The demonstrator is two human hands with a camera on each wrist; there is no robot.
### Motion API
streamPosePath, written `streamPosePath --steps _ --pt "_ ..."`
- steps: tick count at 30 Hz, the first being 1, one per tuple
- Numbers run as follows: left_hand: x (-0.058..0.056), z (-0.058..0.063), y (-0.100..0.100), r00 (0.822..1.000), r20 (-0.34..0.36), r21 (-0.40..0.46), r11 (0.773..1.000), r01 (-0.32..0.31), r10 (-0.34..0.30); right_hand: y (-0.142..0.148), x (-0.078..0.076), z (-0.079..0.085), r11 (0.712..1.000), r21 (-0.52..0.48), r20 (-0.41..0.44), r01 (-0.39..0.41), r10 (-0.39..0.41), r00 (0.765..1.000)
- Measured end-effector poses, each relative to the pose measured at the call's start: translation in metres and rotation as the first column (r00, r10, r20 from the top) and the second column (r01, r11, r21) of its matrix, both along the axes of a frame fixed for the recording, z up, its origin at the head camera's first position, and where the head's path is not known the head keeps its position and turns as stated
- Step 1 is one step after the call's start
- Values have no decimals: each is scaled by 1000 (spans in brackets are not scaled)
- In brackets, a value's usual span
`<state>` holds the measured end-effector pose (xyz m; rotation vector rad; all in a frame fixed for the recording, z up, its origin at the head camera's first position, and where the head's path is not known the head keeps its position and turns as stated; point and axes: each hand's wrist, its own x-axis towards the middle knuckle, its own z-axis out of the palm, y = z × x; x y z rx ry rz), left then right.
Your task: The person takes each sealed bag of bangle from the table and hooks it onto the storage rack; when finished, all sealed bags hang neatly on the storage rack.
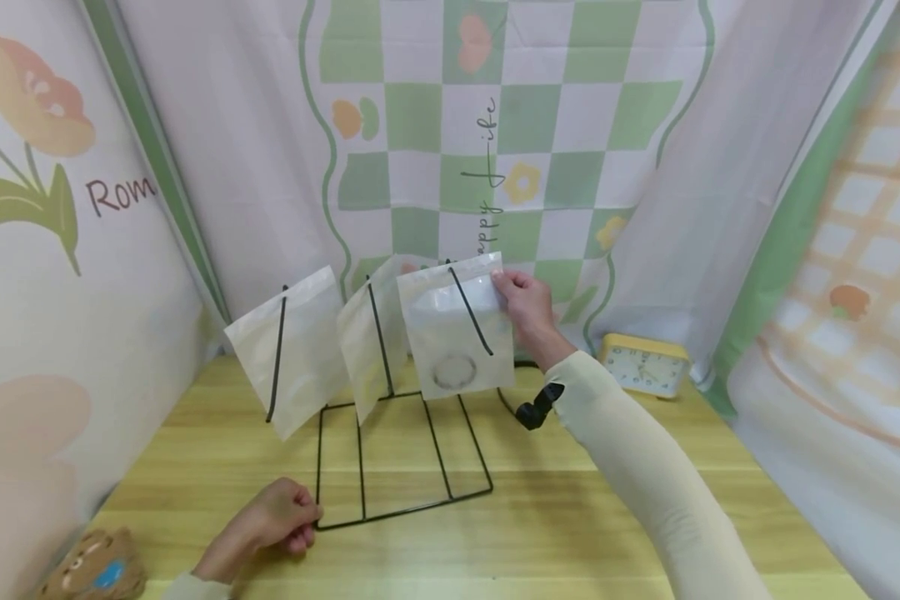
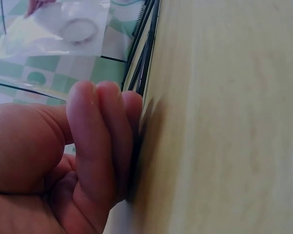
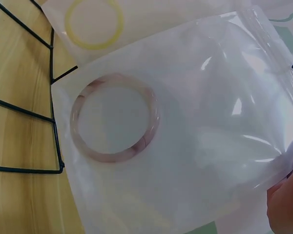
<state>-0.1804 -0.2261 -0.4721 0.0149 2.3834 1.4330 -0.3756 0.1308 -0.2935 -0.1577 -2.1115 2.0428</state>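
A black wire rack (image 1: 361, 467) stands on the table, with upright rods that angle toward me. My right hand (image 1: 528, 308) pinches the upper right corner of a clear zip bag (image 1: 429, 333), which hangs at the rack's right rod. Inside that bag shows a pinkish, marbled bangle (image 3: 75, 122). Two more clear bags hang to its left: a middle bag (image 1: 356, 350) turned nearly edge-on and a tilted left bag (image 1: 311, 354). A yellow bangle (image 3: 94, 47) lies in the bag behind, in the right wrist view. Down at the rack's front left corner, my left hand (image 1: 281, 512) grips the base wire.
A yellow alarm clock (image 1: 645, 367) stands at the back right of the wooden table (image 1: 607, 492). At the front left is a brown bear figure (image 1: 101, 567). Printed curtains (image 1: 412, 179) enclose the back and sides.
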Motion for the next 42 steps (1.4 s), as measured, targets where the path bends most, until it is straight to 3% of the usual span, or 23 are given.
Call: streamPosePath --steps 29,35,42 --pt "-1 0 -2 1000 -19 15 1000 20 -20 -1 1 -4 999 50 -21 2 -1 1000" --pt "-1 0 -1 1000 -11 10 1000 22 -22 -4 6 -5 987 159 -110 -11 29 993" --pt "-3 -1 -2 1000 2 15 1000 12 -12 -11 18 -6 983 178 -209 -52 89 974"
